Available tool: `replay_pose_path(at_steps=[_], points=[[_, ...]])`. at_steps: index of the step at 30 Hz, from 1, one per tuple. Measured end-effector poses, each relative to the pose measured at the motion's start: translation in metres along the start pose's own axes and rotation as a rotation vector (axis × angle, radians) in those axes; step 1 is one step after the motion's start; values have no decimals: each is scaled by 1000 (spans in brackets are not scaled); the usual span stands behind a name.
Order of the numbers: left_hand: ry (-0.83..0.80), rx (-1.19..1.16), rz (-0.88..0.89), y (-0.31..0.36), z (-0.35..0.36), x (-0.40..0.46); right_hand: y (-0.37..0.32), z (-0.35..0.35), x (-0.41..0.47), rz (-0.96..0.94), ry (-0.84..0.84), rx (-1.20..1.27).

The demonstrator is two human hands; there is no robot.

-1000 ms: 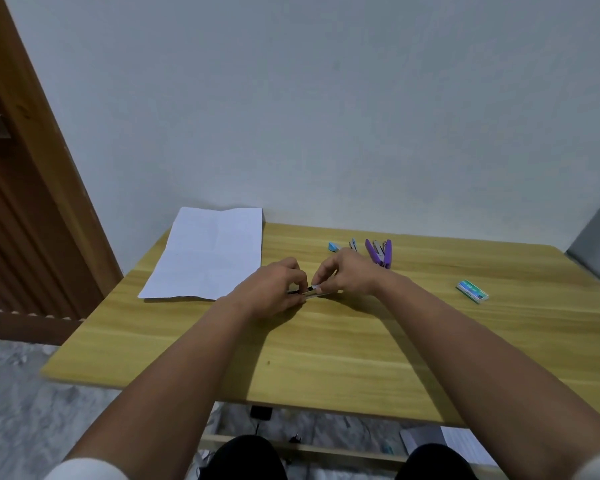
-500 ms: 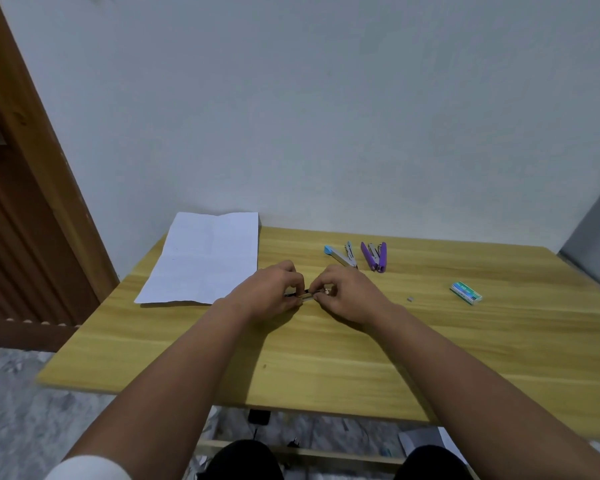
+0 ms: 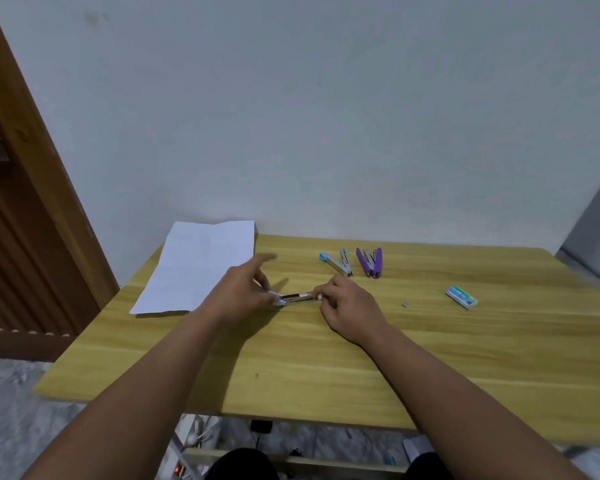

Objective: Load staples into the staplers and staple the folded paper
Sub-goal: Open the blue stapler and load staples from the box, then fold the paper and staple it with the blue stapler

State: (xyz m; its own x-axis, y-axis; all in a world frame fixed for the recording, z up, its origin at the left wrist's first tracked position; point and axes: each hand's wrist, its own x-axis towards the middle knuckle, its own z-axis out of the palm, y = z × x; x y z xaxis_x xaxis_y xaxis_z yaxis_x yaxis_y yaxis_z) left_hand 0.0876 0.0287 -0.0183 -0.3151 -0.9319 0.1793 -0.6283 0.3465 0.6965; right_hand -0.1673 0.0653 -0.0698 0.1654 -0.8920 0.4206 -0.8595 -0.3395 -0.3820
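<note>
Between the paper (image 3: 201, 265) and the staple box (image 3: 462, 297), the stapler (image 3: 298, 298) lies low over the table (image 3: 430, 358). Right hand (image 3: 347, 303) pinches one end; left hand (image 3: 243, 292), blurred with a finger lifted, touches the other, grip unclear. A slip could spill staples.

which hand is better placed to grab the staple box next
Right, probably. The staple box lies on the table on the right hand's side with bare wood between. The left hand is farther away, at the stapler both hands work on.
</note>
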Motion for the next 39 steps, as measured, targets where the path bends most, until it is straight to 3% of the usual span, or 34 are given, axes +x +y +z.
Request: replay_pose_path(at_steps=[3,7,9,13,17,21,23,24,28,31,33,36,39], points=[[276,-195,-92,9,17,-3,1,0,1,-4,-24,-1],[380,23,31,17,39,-2,2,-3,2,-1,-50,-1],[337,238,119,22,46,1,3,-3,3,4,-49,5],[87,664,162,32,62,6,2,-2,1,44,-41,132],[14,763,127,33,72,4,6,-10,0,227,130,378],[-65,775,130,37,68,9,4,-15,-1,248,129,401],[-84,647,97,38,62,12,5,-10,1,275,129,441],[-59,474,47,37,60,12,6,-9,2,307,129,483],[25,-588,-302,44,47,11,2,-19,13,461,78,839],[-106,-988,-402,57,36,9,-14,-36,22,484,-102,1063],[-167,-1059,-393,62,34,8,-20,-35,26,503,-179,1175],[-152,-920,-372,58,26,0,-32,-32,36,573,-93,1196],[178,-432,-323,29,7,-6,-32,-22,45,603,7,1018]])
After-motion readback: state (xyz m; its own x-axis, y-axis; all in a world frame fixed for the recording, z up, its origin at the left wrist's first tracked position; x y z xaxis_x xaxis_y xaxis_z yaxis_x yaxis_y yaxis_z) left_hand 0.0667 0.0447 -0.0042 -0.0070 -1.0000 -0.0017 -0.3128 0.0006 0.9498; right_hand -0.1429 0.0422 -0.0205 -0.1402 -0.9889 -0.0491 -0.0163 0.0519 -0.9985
